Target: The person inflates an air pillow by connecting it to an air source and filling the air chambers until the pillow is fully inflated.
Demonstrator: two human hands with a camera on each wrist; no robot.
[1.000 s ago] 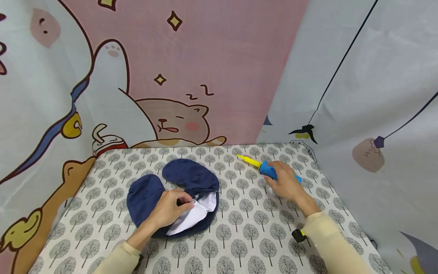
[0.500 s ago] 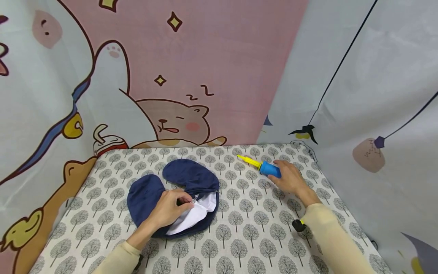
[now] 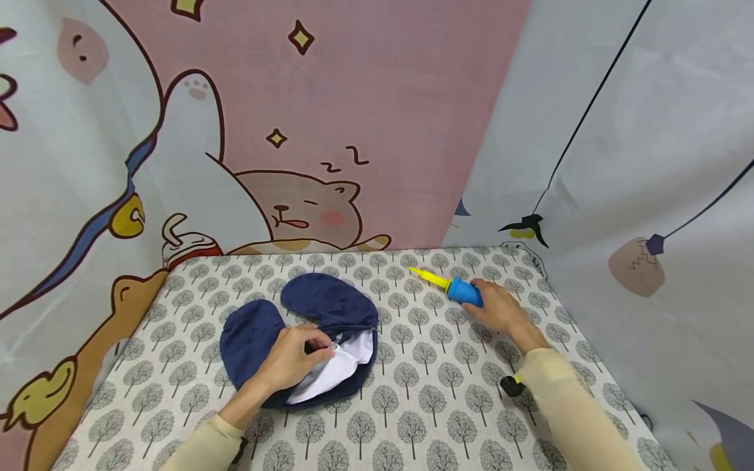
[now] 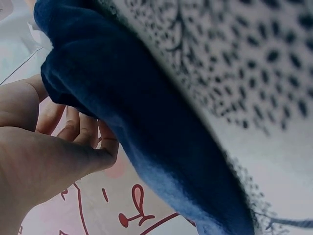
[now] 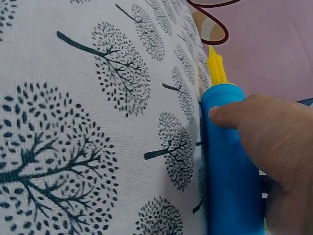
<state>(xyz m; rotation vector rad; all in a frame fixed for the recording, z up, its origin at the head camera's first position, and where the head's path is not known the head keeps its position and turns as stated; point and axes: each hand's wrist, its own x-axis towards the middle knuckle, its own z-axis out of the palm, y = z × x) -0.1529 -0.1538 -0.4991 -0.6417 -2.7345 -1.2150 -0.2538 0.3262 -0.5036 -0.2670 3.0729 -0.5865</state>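
Your left hand pinches white lining; your right hand grips the pump, which may roll if released.

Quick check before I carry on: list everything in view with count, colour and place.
Fabric U-shaped cushion: 1, navy blue, on the cloth, left of centre
White fabric: 1 visible area, white, in the cushion's opening
Small clear piece: 1, clear, at the left fingertips; too small to identify
Plastic cylindrical hand pump: 1, blue with yellow nozzle, right of the cushion
Tree-print cloth: 1, off-white with dark trees, under cushion and pump
Cartoon-printed fabric backdrop: count unclear, pink, white and grey, behind and beside the cloth
Small black pieces: 2, black, by the wrists
Long sleeves: 2, cream, on the forearms
Left hand: 1, bare, pinching at the cushion's opening
Right hand: 1, bare, gripping the pump
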